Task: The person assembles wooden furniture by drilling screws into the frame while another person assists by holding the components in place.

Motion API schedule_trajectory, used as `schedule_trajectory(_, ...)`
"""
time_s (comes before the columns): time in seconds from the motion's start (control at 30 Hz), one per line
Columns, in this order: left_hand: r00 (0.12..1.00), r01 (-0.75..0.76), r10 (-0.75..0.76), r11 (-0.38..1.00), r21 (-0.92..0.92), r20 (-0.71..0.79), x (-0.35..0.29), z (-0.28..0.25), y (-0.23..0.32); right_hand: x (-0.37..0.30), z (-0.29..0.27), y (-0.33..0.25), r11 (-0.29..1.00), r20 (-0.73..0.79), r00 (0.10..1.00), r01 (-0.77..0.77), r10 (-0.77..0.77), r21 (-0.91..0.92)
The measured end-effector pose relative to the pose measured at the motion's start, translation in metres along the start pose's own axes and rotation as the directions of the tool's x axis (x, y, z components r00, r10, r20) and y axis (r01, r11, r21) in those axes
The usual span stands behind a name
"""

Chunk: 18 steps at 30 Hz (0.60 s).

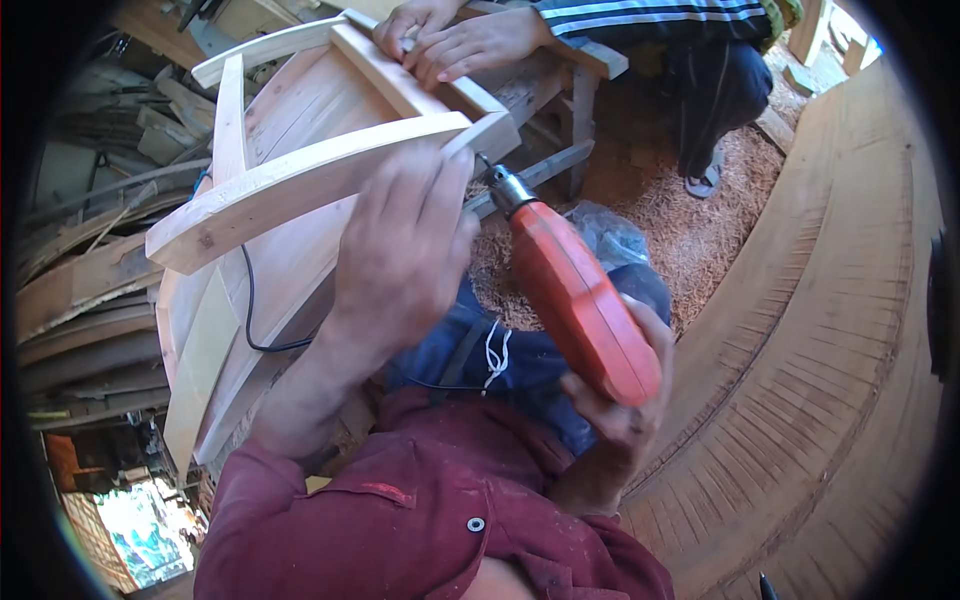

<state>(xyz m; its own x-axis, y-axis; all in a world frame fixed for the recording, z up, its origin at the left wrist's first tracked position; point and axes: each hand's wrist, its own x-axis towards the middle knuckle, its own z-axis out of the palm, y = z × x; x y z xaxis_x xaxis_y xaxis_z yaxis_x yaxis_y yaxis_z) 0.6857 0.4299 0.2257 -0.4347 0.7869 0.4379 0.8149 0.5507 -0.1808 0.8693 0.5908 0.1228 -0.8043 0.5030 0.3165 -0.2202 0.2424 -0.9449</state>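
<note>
A red power drill [585,300] with a metal chuck [508,190] is held in my right hand [640,375], which wraps around its rear end. Its thin bit points up and left, close to the end of a pale wooden rail [490,130] at the frame's corner. My left hand [405,240], smeared by motion, is at that same corner beside the curved wooden piece [310,180]; what its fingertips grip is not clear. The wooden frame [390,70] lies over a broad wooden panel [300,110]. At the far side, a co-worker's two hands [460,45] rest on the frame.
Wood offcuts [90,270] are piled at the left. Shavings [735,215] cover the floor near the co-worker's sandalled foot [705,180]. A large curved wooden slab [800,370] stretches along the right. A black cord [250,300] hangs by the panel, and a clear plastic bag [610,235] lies behind the drill.
</note>
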Motion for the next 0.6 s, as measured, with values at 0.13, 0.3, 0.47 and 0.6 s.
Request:
schedule_trajectory(0.13,0.994,0.063,-0.097,0.907,0.417,0.060,0.047,0.025,-0.030,0.009,0.038,0.025,0.600,0.073,0.909,-0.329,0.410,0.729)
schedule_trajectory(0.3,0.966,0.080,-0.172,0.910,0.407,0.193,0.060,0.024,-0.018,0.016,0.005,0.024,0.677,0.026,0.917,-0.314,0.399,0.665)
schedule_trajectory(0.47,0.953,0.080,-0.173,0.936,0.344,0.250,0.049,0.010,0.000,-0.001,-0.029,0.019,0.699,0.066,0.875,-0.426,0.479,0.575)
schedule_trajectory(0.6,0.920,0.040,-0.169,0.938,0.344,0.354,0.066,0.016,0.012,-0.009,-0.030,0.030,0.671,0.095,0.881,-0.418,0.463,0.613)
